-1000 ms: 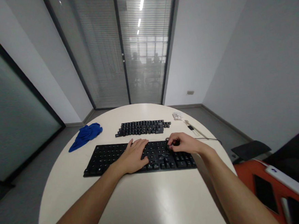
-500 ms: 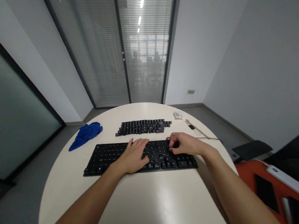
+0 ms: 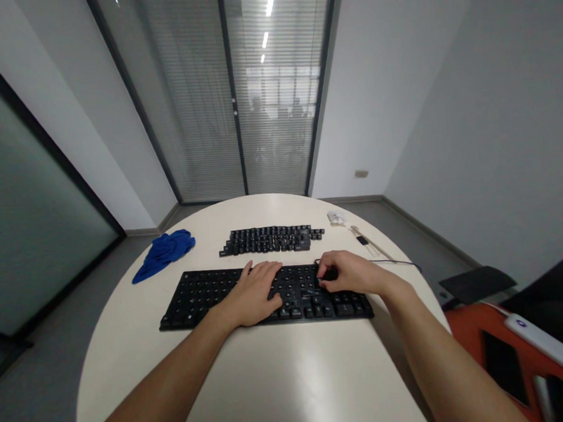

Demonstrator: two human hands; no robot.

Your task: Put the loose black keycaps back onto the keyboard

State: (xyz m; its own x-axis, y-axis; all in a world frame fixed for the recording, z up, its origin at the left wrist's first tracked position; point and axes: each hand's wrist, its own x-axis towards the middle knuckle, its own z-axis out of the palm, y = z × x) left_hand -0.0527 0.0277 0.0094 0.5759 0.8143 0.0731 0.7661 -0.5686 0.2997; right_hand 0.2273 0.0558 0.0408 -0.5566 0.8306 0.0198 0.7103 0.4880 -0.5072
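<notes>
Fingers of the right hand (image 3: 348, 273) curl over the right side of the black plastic keyboard (image 3: 293, 288) on the white counter (image 3: 269, 379); whether they clamp anything, I cannot tell. The left hand (image 3: 250, 298), fingers apart on it, should brace firmly.

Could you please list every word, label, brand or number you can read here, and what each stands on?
None can be read.
Loose keycaps: any legends are too small to read.
Keyboard: any legends on its keys are too small to read.
White bar: one small dark mark, too blurred to make out.
</notes>
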